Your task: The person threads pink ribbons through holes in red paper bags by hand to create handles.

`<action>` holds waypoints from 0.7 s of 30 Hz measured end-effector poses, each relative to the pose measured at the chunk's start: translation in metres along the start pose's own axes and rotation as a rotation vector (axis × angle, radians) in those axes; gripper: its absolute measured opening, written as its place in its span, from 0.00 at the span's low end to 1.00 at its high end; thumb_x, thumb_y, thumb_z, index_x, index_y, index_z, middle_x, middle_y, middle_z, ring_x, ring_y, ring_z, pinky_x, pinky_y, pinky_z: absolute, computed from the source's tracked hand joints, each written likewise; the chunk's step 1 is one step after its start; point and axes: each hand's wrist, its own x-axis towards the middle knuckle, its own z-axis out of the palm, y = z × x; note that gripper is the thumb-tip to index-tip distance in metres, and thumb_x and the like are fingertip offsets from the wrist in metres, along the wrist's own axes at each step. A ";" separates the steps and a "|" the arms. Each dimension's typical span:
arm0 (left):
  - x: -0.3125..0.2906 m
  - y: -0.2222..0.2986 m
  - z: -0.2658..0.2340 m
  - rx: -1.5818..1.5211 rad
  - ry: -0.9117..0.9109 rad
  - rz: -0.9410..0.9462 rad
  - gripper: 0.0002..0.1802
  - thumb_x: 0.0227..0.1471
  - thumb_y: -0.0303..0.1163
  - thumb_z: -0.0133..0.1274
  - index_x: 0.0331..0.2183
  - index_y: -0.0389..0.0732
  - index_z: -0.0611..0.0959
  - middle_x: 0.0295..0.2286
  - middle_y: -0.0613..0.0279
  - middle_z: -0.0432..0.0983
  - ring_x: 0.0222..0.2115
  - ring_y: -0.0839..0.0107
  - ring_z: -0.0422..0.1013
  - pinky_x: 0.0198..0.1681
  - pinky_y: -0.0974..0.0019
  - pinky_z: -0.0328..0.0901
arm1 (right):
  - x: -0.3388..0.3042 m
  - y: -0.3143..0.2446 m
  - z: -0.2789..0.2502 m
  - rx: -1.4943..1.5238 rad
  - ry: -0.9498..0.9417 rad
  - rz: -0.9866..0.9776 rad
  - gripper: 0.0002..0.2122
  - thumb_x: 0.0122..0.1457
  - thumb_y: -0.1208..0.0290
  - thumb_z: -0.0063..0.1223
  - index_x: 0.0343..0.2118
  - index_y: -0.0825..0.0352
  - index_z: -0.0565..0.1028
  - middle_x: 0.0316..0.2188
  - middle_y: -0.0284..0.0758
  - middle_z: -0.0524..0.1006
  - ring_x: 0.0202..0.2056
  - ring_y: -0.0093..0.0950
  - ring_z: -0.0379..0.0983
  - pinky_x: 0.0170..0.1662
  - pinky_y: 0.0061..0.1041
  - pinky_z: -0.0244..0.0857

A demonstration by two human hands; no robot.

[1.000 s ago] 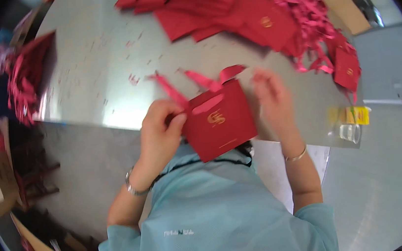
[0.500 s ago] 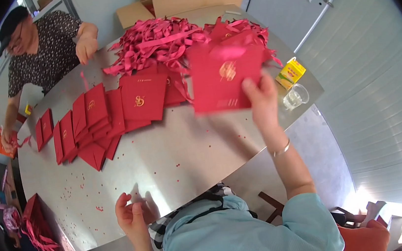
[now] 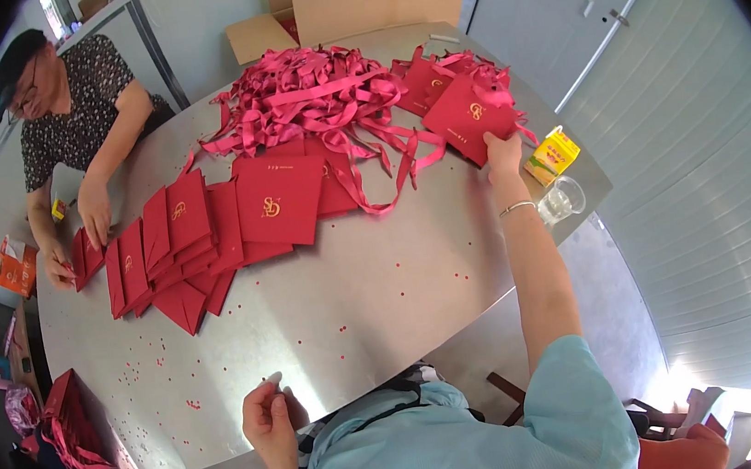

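My right hand (image 3: 503,157) grips the lower edge of a red gift bag (image 3: 464,113) with gold print, at the right end of the table. The bag lies over other red bags with pink ribbon handles. Near the front edge of the table, my left hand (image 3: 270,422) is loosely curled, its thumb apart and nothing seen in it. A row of flat red bags (image 3: 275,200) overlaps across the middle and left. Behind them rises a big heap of pink ribbons (image 3: 309,94), with some loops trailing forward beside the bags.
A yellow drink carton (image 3: 553,155) and a clear cup (image 3: 562,201) stand at the table's right edge. At the far left a co-worker (image 3: 88,110) handles red bags. Small red dots lie scattered on the metal table (image 3: 383,298). An open cardboard box (image 3: 377,4) is behind.
My right hand has moved forward and lowered the red bag onto the bags at the right. My left hand has shifted slightly right and nearer me. The co-worker's hands have come together over bags.
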 end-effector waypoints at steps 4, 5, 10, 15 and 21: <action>0.004 -0.005 0.007 -0.010 -0.005 0.032 0.13 0.55 0.16 0.45 0.43 0.32 0.76 0.43 0.55 0.76 0.40 0.73 0.73 0.47 0.71 0.68 | 0.015 -0.010 0.008 -0.154 0.192 0.095 0.25 0.47 0.73 0.64 0.47 0.79 0.69 0.44 0.49 0.76 0.48 0.40 0.73 0.52 0.32 0.65; 0.003 -0.003 0.005 0.004 0.008 0.024 0.12 0.55 0.16 0.45 0.43 0.32 0.76 0.43 0.55 0.76 0.40 0.73 0.73 0.47 0.70 0.68 | 0.003 -0.017 0.019 -0.144 0.183 0.101 0.25 0.47 0.73 0.64 0.47 0.79 0.69 0.44 0.49 0.76 0.48 0.40 0.73 0.52 0.32 0.65; -0.002 0.001 0.006 0.102 0.063 0.069 0.12 0.54 0.14 0.44 0.41 0.32 0.76 0.41 0.54 0.76 0.38 0.72 0.73 0.45 0.70 0.69 | -0.024 -0.059 0.047 0.223 0.046 -0.268 0.16 0.51 0.74 0.60 0.41 0.78 0.74 0.33 0.44 0.80 0.35 0.31 0.76 0.42 0.29 0.68; 0.002 0.007 0.014 0.294 0.066 0.137 0.11 0.51 0.14 0.47 0.38 0.32 0.77 0.40 0.53 0.77 0.36 0.72 0.72 0.42 0.70 0.69 | 0.004 -0.070 0.072 -0.457 0.038 -0.125 0.19 0.54 0.60 0.57 0.41 0.71 0.76 0.39 0.47 0.77 0.43 0.47 0.73 0.46 0.41 0.68; 0.001 -0.004 0.021 0.401 0.112 0.193 0.09 0.51 0.16 0.47 0.35 0.33 0.78 0.34 0.58 0.74 0.36 0.69 0.70 0.42 0.68 0.66 | 0.016 -0.093 0.082 -0.471 -0.041 0.142 0.20 0.56 0.60 0.54 0.47 0.69 0.73 0.51 0.51 0.71 0.51 0.52 0.69 0.52 0.42 0.67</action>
